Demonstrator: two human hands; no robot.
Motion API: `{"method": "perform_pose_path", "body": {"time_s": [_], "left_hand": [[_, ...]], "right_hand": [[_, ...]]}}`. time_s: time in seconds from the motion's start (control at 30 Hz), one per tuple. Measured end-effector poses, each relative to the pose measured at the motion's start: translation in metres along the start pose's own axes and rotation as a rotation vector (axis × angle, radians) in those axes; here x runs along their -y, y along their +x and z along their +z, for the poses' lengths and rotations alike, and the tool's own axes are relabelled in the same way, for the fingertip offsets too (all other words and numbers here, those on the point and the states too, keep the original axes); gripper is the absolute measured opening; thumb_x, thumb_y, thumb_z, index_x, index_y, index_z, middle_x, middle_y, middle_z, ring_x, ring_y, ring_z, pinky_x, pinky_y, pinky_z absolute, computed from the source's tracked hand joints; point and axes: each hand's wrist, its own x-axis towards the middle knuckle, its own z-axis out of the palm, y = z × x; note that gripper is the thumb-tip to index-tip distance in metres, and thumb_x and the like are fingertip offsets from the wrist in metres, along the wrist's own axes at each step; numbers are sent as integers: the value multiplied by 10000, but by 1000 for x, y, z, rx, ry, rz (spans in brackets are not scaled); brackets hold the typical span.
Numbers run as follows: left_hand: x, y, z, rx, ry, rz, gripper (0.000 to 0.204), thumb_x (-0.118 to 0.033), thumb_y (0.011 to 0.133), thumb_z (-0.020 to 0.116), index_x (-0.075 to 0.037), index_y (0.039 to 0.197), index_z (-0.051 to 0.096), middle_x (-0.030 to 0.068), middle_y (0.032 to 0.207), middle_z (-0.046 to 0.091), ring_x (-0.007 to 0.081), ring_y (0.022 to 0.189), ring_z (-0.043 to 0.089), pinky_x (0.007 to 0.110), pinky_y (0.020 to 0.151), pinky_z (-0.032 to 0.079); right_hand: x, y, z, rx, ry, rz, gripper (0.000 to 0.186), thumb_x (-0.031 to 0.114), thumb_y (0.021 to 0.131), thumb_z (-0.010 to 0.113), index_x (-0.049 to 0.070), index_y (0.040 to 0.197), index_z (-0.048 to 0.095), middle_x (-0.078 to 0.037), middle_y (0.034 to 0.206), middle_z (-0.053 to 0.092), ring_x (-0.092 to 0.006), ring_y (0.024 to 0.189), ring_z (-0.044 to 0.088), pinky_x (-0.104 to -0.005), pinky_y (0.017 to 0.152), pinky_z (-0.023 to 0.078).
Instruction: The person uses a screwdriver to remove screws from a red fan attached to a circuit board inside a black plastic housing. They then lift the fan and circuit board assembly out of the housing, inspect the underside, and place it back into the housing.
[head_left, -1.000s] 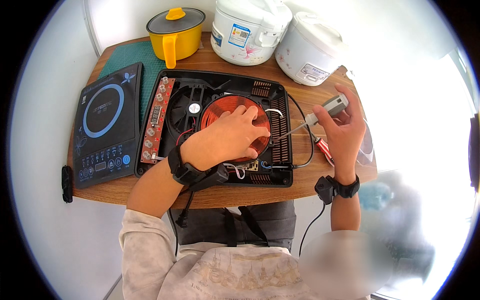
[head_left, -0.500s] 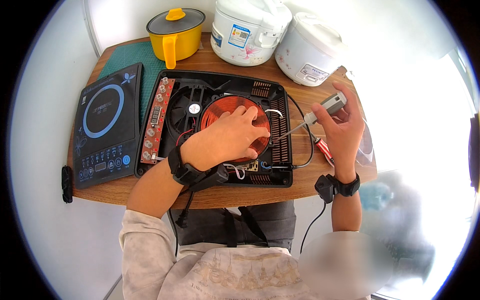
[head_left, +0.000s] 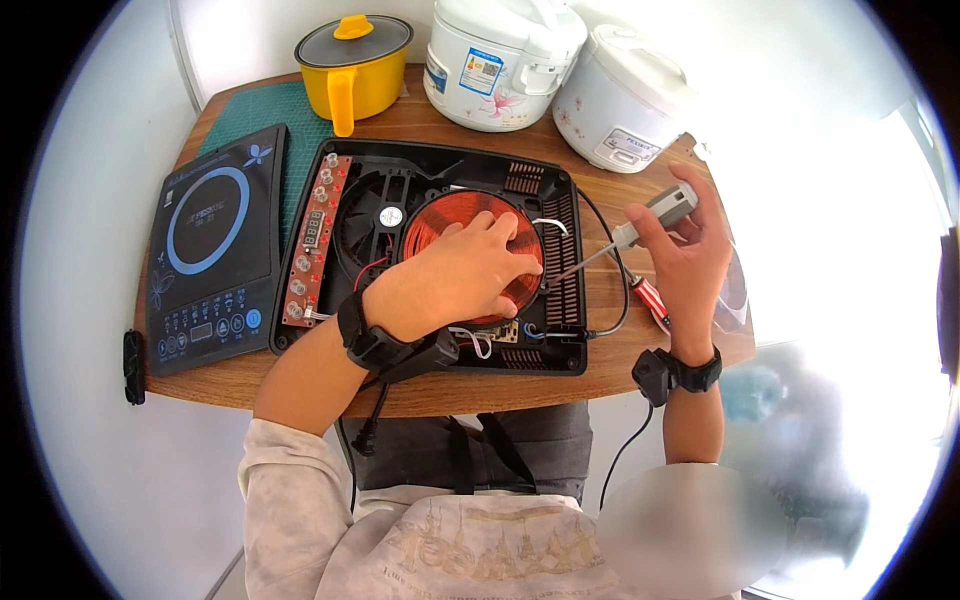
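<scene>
An opened induction cooker base [head_left: 470, 155] lies on the table in front of me, its insides showing. Over its round copper coil [head_left: 432, 218] my left hand [head_left: 455, 268] rests with fingers spread, the fingertips on the coil's right part. My right hand [head_left: 697, 255] grips the grey and white handle of a screwdriver [head_left: 655, 214]. The screwdriver slants down to the left, its tip at the coil's lower right edge; what it touches there is too small to make out. A red circuit board [head_left: 315, 200] and a black fan [head_left: 362, 225] sit left of the coil.
The cooker's black top panel [head_left: 200, 300] leans at the left, partly over a green cutting mat [head_left: 255, 112]. Behind stand a yellow pot [head_left: 365, 92] and two white rice cookers [head_left: 490, 85]. A red-and-white striped handle [head_left: 652, 303] lies at the right near a black cable.
</scene>
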Motion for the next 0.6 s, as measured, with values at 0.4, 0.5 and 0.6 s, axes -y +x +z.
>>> {"method": "perform_pose_path", "body": {"time_s": [0.4,0.5,0.6], "left_hand": [[0,0,1,-6,11,1,561,-304,825,841,-188,1345,665,163,1256,545,356,1186,572,469,970,555],[1,0,2,-13,9,6,559,-301,823,839,-186,1342,666,165,1258,545,358,1186,572,468,974,554],[1,0,2,-14,6,6,559,-297,823,836,-184,1343,666,169,1259,547,361,1183,574,468,982,551]], "right_hand": [[3,6,10,22,25,-41,552,214,844,894,94,1321,645,-62,845,727,-106,751,707,-259,661,561],[3,14,16,43,-25,-47,547,251,836,899,113,1303,650,-71,816,718,-118,720,699,-263,648,553],[3,19,19,65,-71,-68,561,281,822,907,127,1298,653,-72,822,709,-133,707,691,-271,644,552]]}}
